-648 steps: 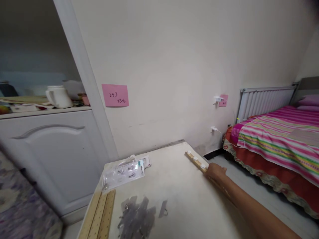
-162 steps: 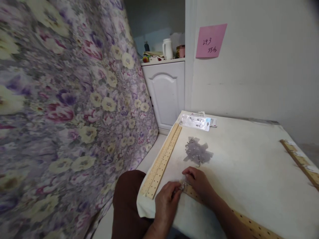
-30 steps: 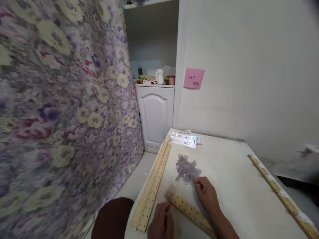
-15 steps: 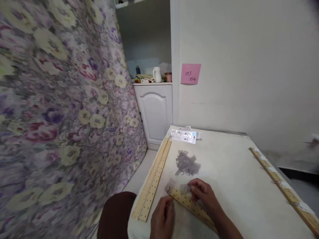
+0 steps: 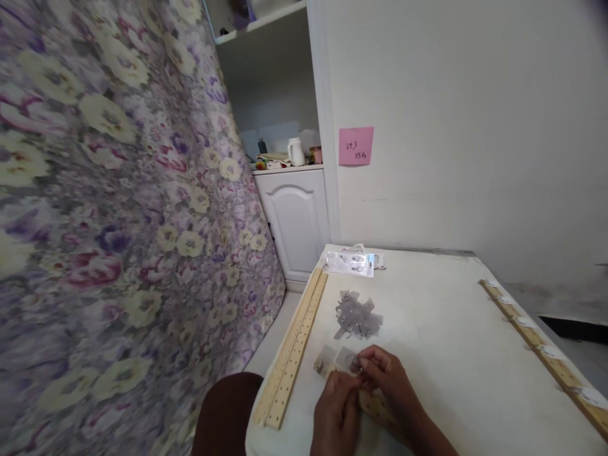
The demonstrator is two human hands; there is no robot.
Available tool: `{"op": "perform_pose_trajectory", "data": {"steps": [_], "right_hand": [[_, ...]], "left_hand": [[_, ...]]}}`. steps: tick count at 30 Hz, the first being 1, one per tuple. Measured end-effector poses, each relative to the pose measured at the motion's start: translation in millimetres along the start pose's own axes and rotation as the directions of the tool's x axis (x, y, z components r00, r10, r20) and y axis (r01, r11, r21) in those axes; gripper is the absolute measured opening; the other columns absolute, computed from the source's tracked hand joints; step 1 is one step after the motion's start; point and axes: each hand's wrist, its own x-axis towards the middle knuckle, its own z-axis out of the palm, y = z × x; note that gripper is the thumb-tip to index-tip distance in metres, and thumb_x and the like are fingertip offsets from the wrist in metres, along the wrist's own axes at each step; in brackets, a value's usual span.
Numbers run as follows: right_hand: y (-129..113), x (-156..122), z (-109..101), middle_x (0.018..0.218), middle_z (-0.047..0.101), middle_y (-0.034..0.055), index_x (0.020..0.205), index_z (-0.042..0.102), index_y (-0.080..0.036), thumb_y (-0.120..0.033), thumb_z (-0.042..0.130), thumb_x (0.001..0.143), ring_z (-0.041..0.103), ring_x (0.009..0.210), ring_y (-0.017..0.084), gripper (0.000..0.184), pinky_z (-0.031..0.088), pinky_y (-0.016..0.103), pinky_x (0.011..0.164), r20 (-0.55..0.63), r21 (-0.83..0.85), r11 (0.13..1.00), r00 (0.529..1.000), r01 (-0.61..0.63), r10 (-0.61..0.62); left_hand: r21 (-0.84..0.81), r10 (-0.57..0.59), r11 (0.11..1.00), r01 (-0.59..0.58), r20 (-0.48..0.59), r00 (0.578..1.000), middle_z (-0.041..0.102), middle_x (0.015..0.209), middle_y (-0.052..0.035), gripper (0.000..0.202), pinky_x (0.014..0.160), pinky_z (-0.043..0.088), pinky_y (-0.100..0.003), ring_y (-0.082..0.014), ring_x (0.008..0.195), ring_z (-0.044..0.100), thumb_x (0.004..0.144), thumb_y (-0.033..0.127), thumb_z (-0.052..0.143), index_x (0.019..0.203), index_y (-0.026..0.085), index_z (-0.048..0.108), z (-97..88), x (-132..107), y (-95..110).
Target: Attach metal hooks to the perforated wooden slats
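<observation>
A perforated wooden strip (image 5: 376,406) lies slantwise on the table under my hands. At its far left end sits a small clear square pad with a metal hook (image 5: 323,361). My right hand (image 5: 390,380) is closed, its thumb and forefinger pinching a second clear-backed hook (image 5: 348,358) above the strip. Closed too, my left hand (image 5: 335,410) rests over the strip, its fingertips meeting the right ones by that hook; what its fingers grip is hidden. Beyond both hands is a heap of similar clear-backed hooks (image 5: 358,316).
Two perforated wooden strips (image 5: 293,354) lie along the table's left edge. On the right edge, another strip (image 5: 536,345) bears several clear pieces. Clear hook packaging (image 5: 349,263) lies at the back of the white table (image 5: 427,304). A floral curtain (image 5: 142,221) hangs to the left.
My left hand has moved right and up, from beside the strip's end to my right fingertips. The right hand keeps its pinch on the hook. The view has shifted slightly.
</observation>
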Motion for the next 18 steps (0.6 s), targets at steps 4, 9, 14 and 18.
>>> {"op": "perform_pose_trajectory", "data": {"steps": [4,9,14,18], "right_hand": [[0,2,-3,0.069,0.064,0.0009,0.074,0.064,-0.016,-0.039,0.066,0.074,0.055,0.056,0.011,0.023,0.039,0.021,0.049,0.016,0.047,0.999,1.000,-0.002,0.001],[-1,2,-4,0.055,0.051,-0.0060,0.071,0.064,-0.016,-0.033,0.067,0.073,0.034,0.043,0.004,0.017,0.026,0.019,0.042,0.024,0.069,0.997,0.999,0.022,-0.024],[-2,0,-3,0.050,0.051,-0.0067,0.068,0.058,-0.016,-0.032,0.068,0.072,0.037,0.042,0.005,0.019,0.028,0.019,0.043,0.073,0.113,0.994,0.997,-0.003,-0.005],[3,2,-3,0.055,0.060,-0.0041,0.070,0.054,-0.018,-0.035,0.067,0.072,0.041,0.040,0.005,0.022,0.028,0.018,0.040,0.098,0.145,0.989,0.995,-0.013,-0.001]], "left_hand": [[-0.067,-0.219,0.975,0.212,-0.103,0.970,0.063,0.079,-0.0034,0.019,0.068,0.046,-0.027,-0.0175,0.073,0.058,0.089,0.034,0.048,0.088,0.020,0.060,6.4,1,-1],[-0.359,-0.391,0.868,0.343,-0.069,0.918,0.054,0.060,0.0053,0.024,0.052,0.040,-0.022,-0.0119,0.052,0.049,0.086,0.044,0.051,0.092,0.020,0.053,14.3,5,-5],[-0.471,-0.411,0.811,0.348,-0.036,0.911,0.052,0.049,0.0059,0.029,0.047,0.035,-0.020,-0.0103,0.046,0.045,0.087,0.047,0.050,0.077,0.020,0.050,19.6,10,-5],[-0.499,-0.460,0.782,0.374,-0.058,0.886,0.051,0.046,0.0062,0.032,0.044,0.033,-0.019,-0.0096,0.042,0.044,0.086,0.049,0.050,0.074,0.020,0.049,19.0,11,-8]]}}
